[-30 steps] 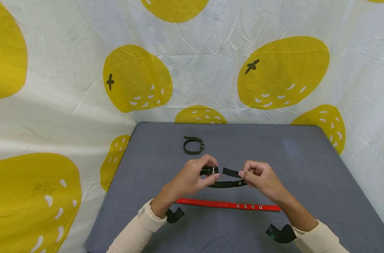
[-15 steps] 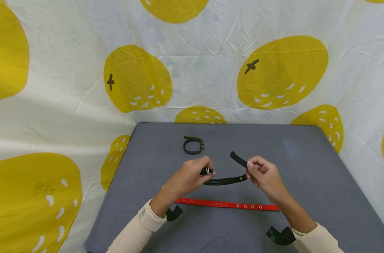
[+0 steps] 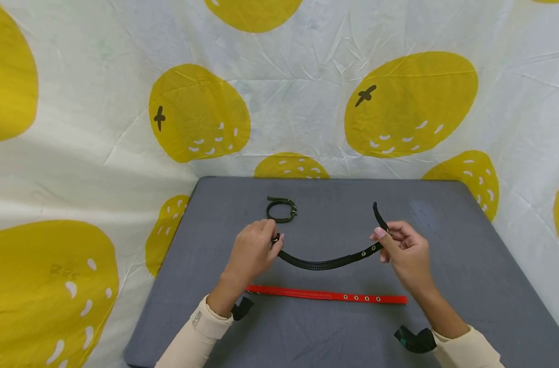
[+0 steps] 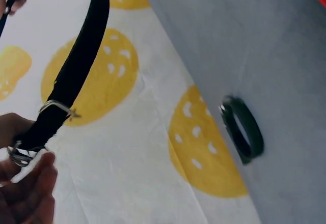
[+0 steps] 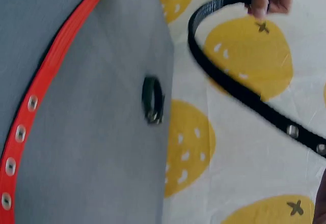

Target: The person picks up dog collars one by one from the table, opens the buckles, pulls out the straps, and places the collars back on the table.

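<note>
A black buckle collar sags in a shallow curve between my two hands, above the table. My left hand grips its buckle end; in the left wrist view the metal buckle shows at the fingers, with a D-ring further along the strap. My right hand pinches the eyelet end between thumb and fingers, and the free tip sticks up past them. Below the black collar, a red collar lies stretched straight on the table, its metal eyelets toward the right.
Toward the back of the grey table lies a dark green collar, buckled into a loop. A white cloth with yellow fruit shapes hangs behind the table and along its sides.
My hands have moved apart, left hand leftward and right hand rightward, drawing the black collar from a folded loop into a long open curve. The red and green collars stay put.
</note>
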Demonstrator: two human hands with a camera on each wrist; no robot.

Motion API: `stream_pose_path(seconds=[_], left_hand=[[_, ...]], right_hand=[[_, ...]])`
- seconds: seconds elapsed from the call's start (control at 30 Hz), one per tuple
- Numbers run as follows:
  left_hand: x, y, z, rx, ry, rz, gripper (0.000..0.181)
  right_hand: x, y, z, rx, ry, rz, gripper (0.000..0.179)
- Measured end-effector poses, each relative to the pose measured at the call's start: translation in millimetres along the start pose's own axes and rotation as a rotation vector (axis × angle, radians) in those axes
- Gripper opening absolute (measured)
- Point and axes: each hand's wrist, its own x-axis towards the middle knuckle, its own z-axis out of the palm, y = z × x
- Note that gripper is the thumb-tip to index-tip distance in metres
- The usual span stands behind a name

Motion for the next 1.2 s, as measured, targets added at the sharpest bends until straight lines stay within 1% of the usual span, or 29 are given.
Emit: stream_pose_path(seconds=[0.07,0.13,0.23,0.3,0.4,0.5,0.53,0.6,0.7,0.8,0.9,0.97,1.03,1.07,1.13,1.2], left_hand=[[-3.9,-6.3,-0.3,0.027,-0.016,-0.066,0.03],[-8.3,-11.9,-1.8,0.03,-0.036,-0.143,0.028],[-15.9,-20.5,-4.2,-0.011,-0.074,-0.259,0.022],[-21.7,-27.1,-4.6,-0.056,-0.111,-0.334,0.019],[-30.2,-38.7,-2.0,-0.151,-0.203,-0.437,0.018],[-37.7,-50.1,3.5,-0.255,-0.326,-0.529,0.017],[-39.8,-53.9,6.0,-0.288,-0.366,-0.555,0.016],[-43.6,-61.3,11.9,-0.335,-0.431,-0.595,0.015],[-49.5,-73.6,23.4,-0.404,-0.488,-0.627,0.012],[-54.2,-85.6,36.2,-0.448,-0.534,-0.635,0.012],[-60.0,-95.4,48.6,-0.477,-0.587,-0.627,0.013],[-63.6,-100.1,55.9,-0.492,-0.619,-0.62,0.014],[-66.9,-103.4,62.3,-0.499,-0.642,-0.605,0.015],[-68.0,-104.5,64.8,-0.504,-0.651,-0.597,0.016],[-69.7,-106.3,67.7,-0.521,-0.666,-0.58,0.017],[-71.4,-108.1,69.4,-0.541,-0.681,-0.57,0.018]], right_hand=[[0.3,3.1,-5.3,-0.098,0.043,-0.013,0.009],[0.4,7.1,-11.8,-0.244,0.079,-0.029,0.01],[1.1,12.4,-21.4,-0.444,0.117,-0.033,0.013],[0.5,14.4,-27.2,-0.544,0.125,-0.011,0.015],[-2.0,16.1,-33.6,-0.636,0.123,0.059,0.024],[-7.7,21.7,-39.3,-0.699,0.113,0.136,0.035],[-9.9,25.3,-41.4,-0.703,0.115,0.15,0.035],[-14.0,33.7,-46.0,-0.707,0.116,0.172,0.029],[-18.5,46.6,-54.2,-0.733,0.1,0.19,0.018],[-19.0,56.5,-65.2,-0.781,0.053,0.249,0.017],[-19.3,64.4,-76.4,-0.864,-0.039,0.322,0.021],[-20.2,68.6,-83.3,-0.913,-0.122,0.369,0.023],[-22.0,72.4,-89.3,-0.962,-0.202,0.4,0.027],[-23.0,74.3,-92.0,-0.979,-0.23,0.414,0.028],[-24.5,77.8,-96.6,-1.004,-0.26,0.446,0.031],[-26.1,81.0,-100.6,-1.025,-0.273,0.472,0.034]])
